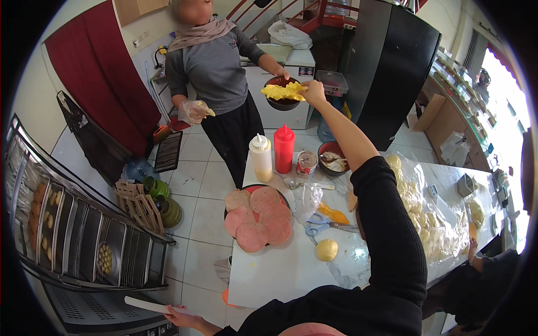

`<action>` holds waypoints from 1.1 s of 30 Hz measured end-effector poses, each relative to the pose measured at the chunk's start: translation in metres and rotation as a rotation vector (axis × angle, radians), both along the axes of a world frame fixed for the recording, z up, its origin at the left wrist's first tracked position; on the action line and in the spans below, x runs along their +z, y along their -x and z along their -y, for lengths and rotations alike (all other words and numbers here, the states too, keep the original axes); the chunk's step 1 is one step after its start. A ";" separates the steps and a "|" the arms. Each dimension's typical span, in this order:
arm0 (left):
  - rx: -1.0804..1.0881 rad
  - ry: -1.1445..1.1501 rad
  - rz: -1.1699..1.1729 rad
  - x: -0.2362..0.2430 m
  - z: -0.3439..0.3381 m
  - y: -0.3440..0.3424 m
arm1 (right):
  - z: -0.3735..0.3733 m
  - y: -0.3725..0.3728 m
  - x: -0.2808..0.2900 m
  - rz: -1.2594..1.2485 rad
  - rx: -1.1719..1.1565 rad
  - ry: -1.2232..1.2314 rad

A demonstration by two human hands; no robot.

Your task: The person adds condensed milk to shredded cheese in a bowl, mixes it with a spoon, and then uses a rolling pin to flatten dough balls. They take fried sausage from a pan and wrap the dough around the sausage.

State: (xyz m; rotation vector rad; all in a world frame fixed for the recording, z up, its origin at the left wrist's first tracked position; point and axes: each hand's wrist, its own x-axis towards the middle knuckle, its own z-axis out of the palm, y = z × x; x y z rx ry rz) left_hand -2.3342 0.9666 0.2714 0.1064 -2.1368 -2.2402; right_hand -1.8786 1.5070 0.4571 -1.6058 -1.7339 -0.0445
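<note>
My right hand [313, 91] is stretched out at the top centre, fingers closed on a crumpled yellow item [276, 92] over a dark bowl [283, 103] that a co-worker [216, 78] holds. My left hand [176, 313] is low at the left, gripping a long white flat bar [145, 303]. On the white worktop [263, 288] are a plate of pink meat slices [258, 218], a dough ball [327, 250], blue-handled scissors [318, 228], a white squeeze bottle [260, 157], a red squeeze bottle [284, 151], a tin [306, 165] and a bowl with a spoon [332, 157].
A tray rack [98, 229] and green gas cylinders [168, 210] stand left. Bagged dough [420, 224] covers the right of the worktop, near another person [465, 291]. A black fridge [381, 73] stands behind, a staircase [297, 19] at the back, a display counter [448, 112] far right.
</note>
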 end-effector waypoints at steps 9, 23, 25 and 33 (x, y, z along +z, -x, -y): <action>-0.057 0.072 0.027 -0.017 0.000 0.000 | -0.015 -0.009 -0.004 0.089 0.133 -0.025; -0.109 -0.005 0.009 -0.019 -0.015 -0.004 | 0.004 0.016 0.000 -0.004 0.362 0.015; -0.116 -0.033 0.017 -0.014 -0.019 -0.005 | 0.001 0.015 0.008 0.063 0.294 -0.042; -0.097 -0.032 0.025 -0.034 -0.006 0.007 | -0.026 0.022 0.011 0.173 0.339 0.008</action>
